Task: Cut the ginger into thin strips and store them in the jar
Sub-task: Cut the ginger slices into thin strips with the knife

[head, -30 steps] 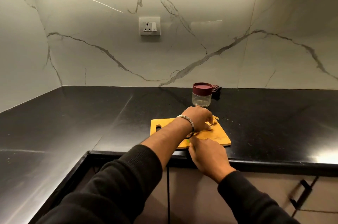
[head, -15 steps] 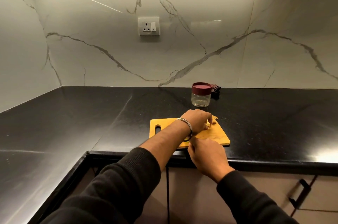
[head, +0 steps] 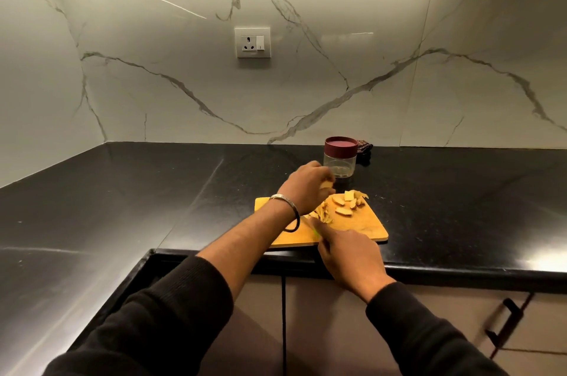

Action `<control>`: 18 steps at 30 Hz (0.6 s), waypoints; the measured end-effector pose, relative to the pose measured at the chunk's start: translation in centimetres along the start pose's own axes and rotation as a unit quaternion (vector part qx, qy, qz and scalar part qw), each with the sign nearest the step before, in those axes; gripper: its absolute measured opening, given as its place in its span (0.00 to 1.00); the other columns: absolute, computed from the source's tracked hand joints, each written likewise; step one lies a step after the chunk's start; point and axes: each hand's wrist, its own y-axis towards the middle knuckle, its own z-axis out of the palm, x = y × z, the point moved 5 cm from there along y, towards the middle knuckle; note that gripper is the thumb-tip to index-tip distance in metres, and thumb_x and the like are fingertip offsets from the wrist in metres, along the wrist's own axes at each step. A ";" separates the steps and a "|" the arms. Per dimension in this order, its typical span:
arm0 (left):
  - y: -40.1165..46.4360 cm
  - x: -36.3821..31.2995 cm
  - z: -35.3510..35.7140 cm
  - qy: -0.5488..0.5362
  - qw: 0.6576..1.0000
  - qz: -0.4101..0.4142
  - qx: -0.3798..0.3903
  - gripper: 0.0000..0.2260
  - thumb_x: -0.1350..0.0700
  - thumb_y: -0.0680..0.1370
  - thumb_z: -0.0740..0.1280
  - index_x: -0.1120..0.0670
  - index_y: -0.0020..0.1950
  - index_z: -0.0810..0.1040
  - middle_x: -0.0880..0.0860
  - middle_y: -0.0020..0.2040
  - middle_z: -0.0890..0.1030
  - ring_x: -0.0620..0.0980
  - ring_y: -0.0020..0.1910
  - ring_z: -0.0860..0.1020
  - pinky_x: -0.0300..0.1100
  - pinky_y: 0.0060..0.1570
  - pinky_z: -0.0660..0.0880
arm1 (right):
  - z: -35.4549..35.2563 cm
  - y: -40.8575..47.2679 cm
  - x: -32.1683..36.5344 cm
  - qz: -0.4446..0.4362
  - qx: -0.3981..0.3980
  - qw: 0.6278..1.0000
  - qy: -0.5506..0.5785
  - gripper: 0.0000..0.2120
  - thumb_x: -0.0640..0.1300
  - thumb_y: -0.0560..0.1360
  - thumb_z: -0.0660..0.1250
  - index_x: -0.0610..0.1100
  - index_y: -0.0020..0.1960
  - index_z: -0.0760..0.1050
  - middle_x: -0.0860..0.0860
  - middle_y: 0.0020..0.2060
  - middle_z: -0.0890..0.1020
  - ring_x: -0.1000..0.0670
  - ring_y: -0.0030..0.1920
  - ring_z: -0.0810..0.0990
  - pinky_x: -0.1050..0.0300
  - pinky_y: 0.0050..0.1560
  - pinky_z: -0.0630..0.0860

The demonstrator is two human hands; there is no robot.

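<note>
Here the left hand (head: 306,185) grips ginger (head: 418,188); right hand (head: 349,256) holds a knife (head: 310,226).

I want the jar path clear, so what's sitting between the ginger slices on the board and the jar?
Only bare black counter separates the ginger slices from the jar in the head view.

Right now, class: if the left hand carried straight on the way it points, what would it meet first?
Probably the jar: the left hand, holding a ginger piece, points toward it, just short of its base. Depth is uncertain.

The left hand (head: 308,185) is being held raised with fingers curled; the right hand (head: 349,256) is being kept low, fingers curled, forearms crossing.
</note>
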 end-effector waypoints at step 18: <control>-9.0 6.1 -0.2 0.102 0.993 -0.054 -0.022 0.22 0.35 0.75 0.65 0.48 0.61 0.81 0.47 0.56 0.83 0.48 0.56 0.78 0.47 0.56 0.77 | -0.2 -0.1 0.2 0.022 -0.008 1.000 0.004 0.24 0.55 0.85 0.51 0.64 0.80 0.51 0.53 0.39 0.77 0.55 0.37 0.74 0.58 0.37 0.72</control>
